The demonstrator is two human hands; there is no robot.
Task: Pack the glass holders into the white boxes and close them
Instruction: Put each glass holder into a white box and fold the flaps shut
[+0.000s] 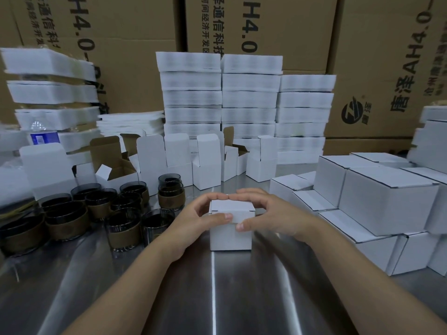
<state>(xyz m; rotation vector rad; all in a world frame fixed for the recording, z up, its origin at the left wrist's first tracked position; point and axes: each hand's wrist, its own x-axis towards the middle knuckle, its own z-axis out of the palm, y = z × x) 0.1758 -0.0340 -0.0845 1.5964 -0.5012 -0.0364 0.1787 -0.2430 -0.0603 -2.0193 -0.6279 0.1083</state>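
A small white box (229, 235) stands on the steel table (217, 298) in front of me, its lid folded down. My left hand (193, 221) grips its left side, thumb across the front edge of the lid and fingers curled over the top. My right hand (268, 213) grips the right side the same way, thumb on the front face. What the box holds is hidden. Several dark glass holders (121, 223) with brown sleeves stand at the left. Open white boxes (208, 163) with raised lids line up behind them.
Closed white boxes (387, 199) are stacked at the right. White foam trays (249, 97) rise in tall stacks behind, and more (53, 93) at the far left beside a water bottle (43, 136). Large brown cartons (290, 25) wall off the back.
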